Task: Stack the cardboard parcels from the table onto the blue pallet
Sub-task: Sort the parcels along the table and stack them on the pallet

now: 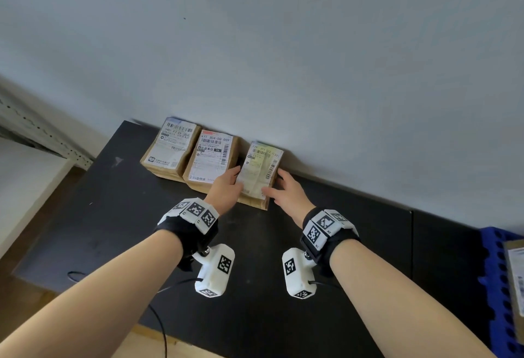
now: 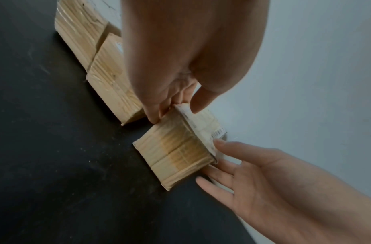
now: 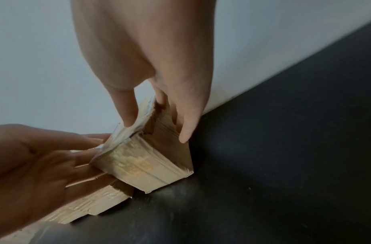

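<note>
**Both hands closing on rightmost parcel, grip not set**

Forearms with marker-tagged wrist cameras fill the head view at 6 o'clock. Left hand [image 1: 226, 187] sits at the left edge of the rightmost parcel [image 1: 259, 173]: thumb over the top label, fingers down the side in the gap to the middle parcel [image 1: 211, 156]. Right hand [image 1: 289, 191] has its fingers nearly straight along the right side, thumb on the top near edge. Both touching, neither properly wrapped; looks like a two-sided squeeze about to start, parcel not yet off the black table [image 1: 113, 216].

Third parcel [image 1: 170, 145] at 10 o'clock of the target. All three sit in a row against the wall [image 1: 283, 45]. Blue pallet [image 1: 494, 272] is at 3 o'clock, frame edge, with one parcel seemingly already on it.

Risks:
- Glossy tape wrap on the sides: flat fingertip squeeze could slip on lift.
- Left fingers wedged in a tight gap: may drag or nudge the middle parcel.
- Wrinkled paper label is lifting at its edge; a thumb pulling on it could tear it rather than hold the box.

Materials: brown corrugated cardboard, small flat rectangular boxes, clear tape with ridged sheen, dented corners, white printed barcode labels. Table is matte black and scuffed. Pallet looks like perforated blue plastic.
</note>
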`<state>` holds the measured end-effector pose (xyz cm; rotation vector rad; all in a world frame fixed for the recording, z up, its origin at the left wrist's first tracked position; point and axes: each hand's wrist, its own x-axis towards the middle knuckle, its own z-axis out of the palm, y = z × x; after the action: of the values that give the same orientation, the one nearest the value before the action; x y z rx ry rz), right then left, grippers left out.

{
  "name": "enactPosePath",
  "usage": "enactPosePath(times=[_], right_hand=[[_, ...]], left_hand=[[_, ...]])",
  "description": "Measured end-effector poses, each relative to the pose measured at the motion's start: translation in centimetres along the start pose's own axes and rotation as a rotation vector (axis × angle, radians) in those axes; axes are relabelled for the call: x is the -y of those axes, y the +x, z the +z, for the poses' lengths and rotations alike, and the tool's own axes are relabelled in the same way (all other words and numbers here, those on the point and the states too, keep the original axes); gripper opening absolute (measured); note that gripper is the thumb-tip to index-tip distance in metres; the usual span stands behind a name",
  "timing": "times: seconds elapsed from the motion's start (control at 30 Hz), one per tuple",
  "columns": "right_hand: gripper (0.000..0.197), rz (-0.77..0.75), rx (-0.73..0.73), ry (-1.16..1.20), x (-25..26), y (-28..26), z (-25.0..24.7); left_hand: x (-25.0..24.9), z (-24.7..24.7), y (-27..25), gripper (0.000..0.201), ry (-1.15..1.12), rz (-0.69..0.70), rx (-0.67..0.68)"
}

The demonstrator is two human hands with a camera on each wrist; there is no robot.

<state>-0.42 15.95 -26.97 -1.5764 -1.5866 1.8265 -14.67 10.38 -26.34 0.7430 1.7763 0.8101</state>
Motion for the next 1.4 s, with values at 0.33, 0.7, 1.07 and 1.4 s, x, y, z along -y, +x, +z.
enactPosePath(times=[0.33,0.7,1.07,1.4], right_hand=[[0.056,-0.02,0.022,0.01,-0.6,-0.3,-0.2],[0.055,-0.093,-0.106,0.133,-1.0,-9.8,-2.2],[0.05,-0.186,-0.369,0.161,-2.3,-25.1,-5.0],[0.045,-0.243,-0.664,0.247,-4.1,-39.0,-10.1]], left_hand=[[0.4,1.3,-0.5,0.045,-0.02,0.043,0.048],[-1.6,3.6,-7.4,0.046,-0.064,0.173,0.125],[-4.1,8.2,-19.1,0.038,-0.18,0.25,0.349],[-8.3,15.9,-30.0,0.044,-0.085,0.408,0.648]])
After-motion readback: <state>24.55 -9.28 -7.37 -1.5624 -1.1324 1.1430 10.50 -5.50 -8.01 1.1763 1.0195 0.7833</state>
